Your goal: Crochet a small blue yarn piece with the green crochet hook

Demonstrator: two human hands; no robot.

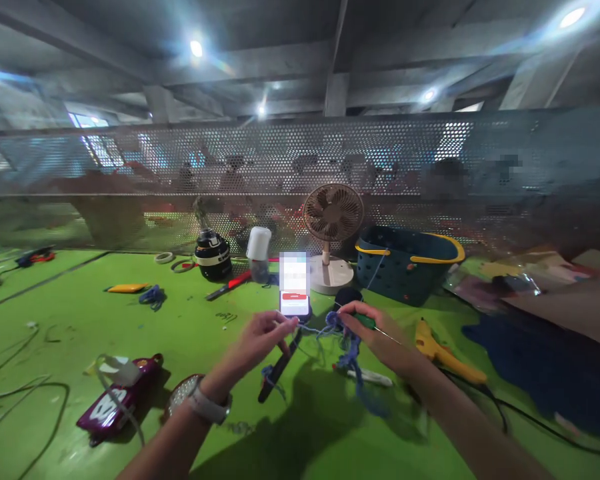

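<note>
- Green tabletop (105, 327) is cluttered, so trailing yarn could snag
- Left hand (265, 337) pinches a strand (307, 327); overpulling might undo loops
- Right hand (380, 330), closed round the green-handled tool (365, 321), pinches the blue yarn piece (351, 353), dangling below; slipping might split fibres
- Glue gun (450, 361): forearm could knock it

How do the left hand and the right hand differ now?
The left hand pinches thin violet-blue yarn; the right hand holds a slim green-handled metal tool and a knotted yarn piece. The left hand has a pale band at its wrist, the right hand none. Both hands are ungloved.
</note>
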